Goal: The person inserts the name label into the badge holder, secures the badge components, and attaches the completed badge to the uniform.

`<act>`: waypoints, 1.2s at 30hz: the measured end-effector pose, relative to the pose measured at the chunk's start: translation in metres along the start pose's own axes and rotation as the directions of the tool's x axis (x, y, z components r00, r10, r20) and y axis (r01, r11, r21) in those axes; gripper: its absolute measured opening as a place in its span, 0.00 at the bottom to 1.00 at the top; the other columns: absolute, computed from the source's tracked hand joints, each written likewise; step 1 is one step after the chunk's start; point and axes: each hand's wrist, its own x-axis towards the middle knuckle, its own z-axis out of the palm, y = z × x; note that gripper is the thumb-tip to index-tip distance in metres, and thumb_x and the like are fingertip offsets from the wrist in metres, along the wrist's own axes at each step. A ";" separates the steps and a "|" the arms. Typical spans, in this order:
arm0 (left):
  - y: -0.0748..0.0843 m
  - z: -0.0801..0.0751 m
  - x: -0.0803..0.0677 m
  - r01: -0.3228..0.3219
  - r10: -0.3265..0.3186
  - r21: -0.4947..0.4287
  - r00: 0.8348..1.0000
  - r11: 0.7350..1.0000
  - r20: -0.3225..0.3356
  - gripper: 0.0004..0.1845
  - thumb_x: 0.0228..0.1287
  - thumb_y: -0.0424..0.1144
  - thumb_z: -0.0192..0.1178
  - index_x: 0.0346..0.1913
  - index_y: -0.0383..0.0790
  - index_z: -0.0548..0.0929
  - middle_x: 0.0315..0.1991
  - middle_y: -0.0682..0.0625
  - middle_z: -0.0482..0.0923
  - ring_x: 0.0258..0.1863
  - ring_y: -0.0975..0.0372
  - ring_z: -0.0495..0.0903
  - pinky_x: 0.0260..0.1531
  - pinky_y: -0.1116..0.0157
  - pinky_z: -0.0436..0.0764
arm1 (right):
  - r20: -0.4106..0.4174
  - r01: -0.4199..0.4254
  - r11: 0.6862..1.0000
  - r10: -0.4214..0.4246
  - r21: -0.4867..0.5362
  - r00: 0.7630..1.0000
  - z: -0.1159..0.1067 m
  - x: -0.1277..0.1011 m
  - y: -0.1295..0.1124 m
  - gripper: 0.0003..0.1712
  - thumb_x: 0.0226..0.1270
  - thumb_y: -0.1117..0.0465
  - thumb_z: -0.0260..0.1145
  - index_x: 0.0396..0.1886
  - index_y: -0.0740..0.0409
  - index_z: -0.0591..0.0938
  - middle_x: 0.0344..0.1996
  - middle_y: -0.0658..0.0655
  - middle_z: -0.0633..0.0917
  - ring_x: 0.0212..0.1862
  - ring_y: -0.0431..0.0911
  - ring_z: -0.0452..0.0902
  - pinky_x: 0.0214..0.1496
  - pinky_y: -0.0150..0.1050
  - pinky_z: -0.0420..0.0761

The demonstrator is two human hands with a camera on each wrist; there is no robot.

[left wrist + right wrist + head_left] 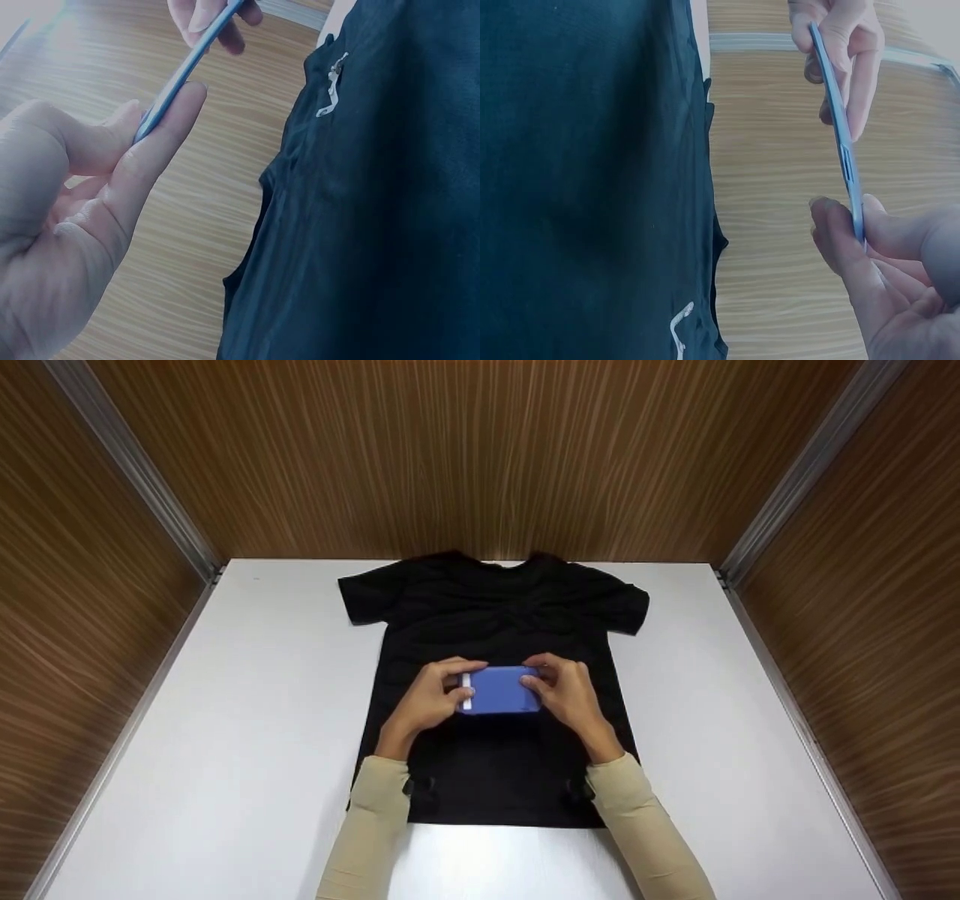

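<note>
While the black T-shirt (495, 690) lies flat in the middle of the white worktop (225, 735), collar toward the far edge, both hands hold a thin blue card-like piece (500, 690) just above its chest. From the head view the left hand (431, 701) pinches the left short end, beside a white strip, and the right hand (566, 694) pinches the right end; both grips are closed on it.

In the left wrist view, the left hand (82, 217) has thumb and forefinger clamped on the blue piece (184, 71), seen edge-on, with the right hand's fingers (210, 15) at its far end and the shirt (375, 210) alongside.

In the right wrist view, the right hand (885, 277) nips the near end of the piece (840, 135) and the left hand (840, 45) the far end.

To my eye, keeping it level and square to the shirt's side seams, held by fingertips only, would serve best.

I can read no writing anywhere; the small pale mark near the shirt's collar is too small to make out.
</note>
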 end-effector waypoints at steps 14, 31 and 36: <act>-0.001 -0.001 -0.002 0.016 -0.016 0.018 1.000 1.000 0.000 0.25 0.66 0.17 0.58 0.63 0.38 0.84 0.59 0.40 0.80 0.52 0.53 0.83 0.48 0.64 0.84 | -0.009 0.033 0.999 -0.033 -0.020 0.999 0.009 -0.001 -0.006 0.09 0.63 0.66 0.76 0.41 0.66 0.88 0.38 0.66 0.92 0.35 0.51 0.91 0.37 0.48 0.89; -0.001 0.002 0.001 -0.002 0.001 0.028 1.000 1.000 0.005 0.24 0.66 0.17 0.59 0.63 0.36 0.84 0.58 0.39 0.81 0.53 0.53 0.83 0.49 0.64 0.84 | -0.002 0.026 0.999 -0.026 -0.033 1.000 0.008 -0.003 -0.008 0.11 0.65 0.65 0.74 0.43 0.68 0.88 0.41 0.67 0.91 0.40 0.53 0.91 0.40 0.49 0.89; -0.002 0.003 0.002 -0.019 0.018 0.039 1.000 0.999 0.009 0.24 0.66 0.18 0.59 0.63 0.36 0.84 0.58 0.39 0.81 0.53 0.54 0.82 0.50 0.65 0.84 | -0.006 0.014 0.999 -0.014 -0.051 1.000 0.008 -0.004 -0.007 0.12 0.65 0.64 0.74 0.44 0.67 0.88 0.41 0.66 0.91 0.39 0.53 0.91 0.40 0.50 0.89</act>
